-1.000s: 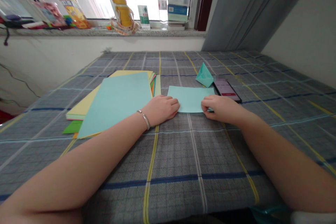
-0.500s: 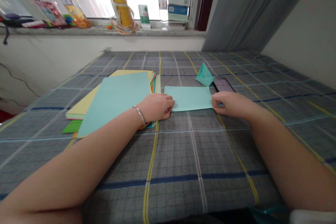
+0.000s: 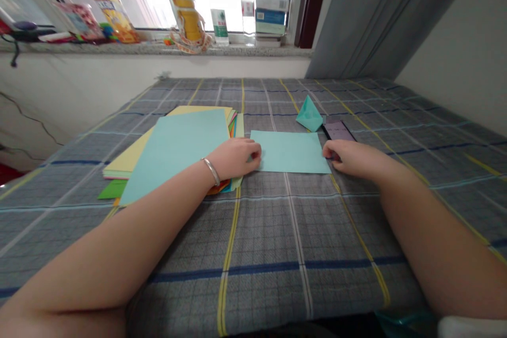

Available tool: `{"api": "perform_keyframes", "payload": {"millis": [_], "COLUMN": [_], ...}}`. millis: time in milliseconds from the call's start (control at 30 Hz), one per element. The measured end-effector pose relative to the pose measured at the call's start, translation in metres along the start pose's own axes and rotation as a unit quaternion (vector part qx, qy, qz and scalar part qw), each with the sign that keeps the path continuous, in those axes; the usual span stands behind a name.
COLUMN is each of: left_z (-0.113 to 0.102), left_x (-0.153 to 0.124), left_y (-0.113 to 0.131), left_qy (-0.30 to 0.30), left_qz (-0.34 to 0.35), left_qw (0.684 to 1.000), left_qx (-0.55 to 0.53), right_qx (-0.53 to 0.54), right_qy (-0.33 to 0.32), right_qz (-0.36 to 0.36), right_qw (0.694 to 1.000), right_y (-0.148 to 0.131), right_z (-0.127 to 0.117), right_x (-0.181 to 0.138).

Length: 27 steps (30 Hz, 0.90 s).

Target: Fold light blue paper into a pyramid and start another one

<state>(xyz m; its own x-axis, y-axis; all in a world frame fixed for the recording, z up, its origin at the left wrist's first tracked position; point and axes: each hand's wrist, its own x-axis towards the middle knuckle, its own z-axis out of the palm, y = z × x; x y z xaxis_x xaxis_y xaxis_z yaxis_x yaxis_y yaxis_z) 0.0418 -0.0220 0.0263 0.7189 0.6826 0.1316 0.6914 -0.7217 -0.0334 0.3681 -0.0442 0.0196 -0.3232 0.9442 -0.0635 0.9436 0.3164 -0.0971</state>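
A rectangular light blue sheet of paper (image 3: pixel 291 152) lies on the checked cloth between my two hands. My left hand (image 3: pixel 237 157), a silver bangle at its wrist, has its fingers curled and closed on the sheet's left edge. At the right edge, my right hand (image 3: pixel 350 157) is closed with thumb and forefinger together on the paper; the fingertips are partly hidden. Just behind the sheet stands a folded turquoise paper pyramid (image 3: pixel 309 115). Beside it a phone (image 3: pixel 338 130) lies partly behind my right hand.
A stack of coloured paper with a large light blue sheet (image 3: pixel 178 140) on top lies under and left of my left forearm. Along the windowsill (image 3: pixel 237 50) stand bottles, a tube and boxes (image 3: pixel 271 16). A grey curtain (image 3: pixel 356 16) hangs at the back right.
The light blue sheet's near edge has come slightly closer to me, and its right end reaches a little farther right. My right hand has shifted slightly right; my left hand has barely moved.
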Motion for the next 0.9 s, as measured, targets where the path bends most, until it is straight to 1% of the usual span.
{"api": "perform_keyframes", "payload": {"millis": [100,133,167,333,467,700,800,900], "left_z": [0.008,0.011,0.014,0.022,0.023,0.018,0.014,0.012], "left_x": [-0.002,-0.003,-0.004,-0.006,-0.004,0.000,0.001,0.002], "left_y": [0.000,0.000,0.000,-0.001,-0.002,-0.007,-0.007,-0.005], "left_qy": [0.088,0.106,0.110,0.053,0.046,0.026,0.030,0.042], "left_qz": [-0.084,-0.104,-0.115,-0.114,-0.126,-0.171,-0.173,-0.159], "left_qw": [0.990,0.985,0.983,0.988,0.990,0.985,0.983,0.984], "left_qx": [0.066,0.084,0.095,0.087,0.052,-0.024,-0.059,-0.071], "right_qx": [-0.015,-0.023,-0.031,-0.057,-0.058,-0.023,-0.019,-0.019], "right_qy": [0.038,0.048,0.057,0.063,0.063,0.092,0.126,0.174], "right_qz": [-0.011,-0.011,-0.011,-0.011,-0.020,-0.078,-0.097,-0.114], "right_qw": [0.999,0.999,0.998,0.996,0.996,0.992,0.987,0.978], "right_y": [0.003,0.003,0.003,-0.004,-0.004,0.005,0.003,-0.005], "right_z": [0.010,0.013,0.015,0.019,0.017,0.013,0.009,0.005], "right_x": [0.005,0.006,0.007,0.005,0.003,0.008,0.008,0.007]}}
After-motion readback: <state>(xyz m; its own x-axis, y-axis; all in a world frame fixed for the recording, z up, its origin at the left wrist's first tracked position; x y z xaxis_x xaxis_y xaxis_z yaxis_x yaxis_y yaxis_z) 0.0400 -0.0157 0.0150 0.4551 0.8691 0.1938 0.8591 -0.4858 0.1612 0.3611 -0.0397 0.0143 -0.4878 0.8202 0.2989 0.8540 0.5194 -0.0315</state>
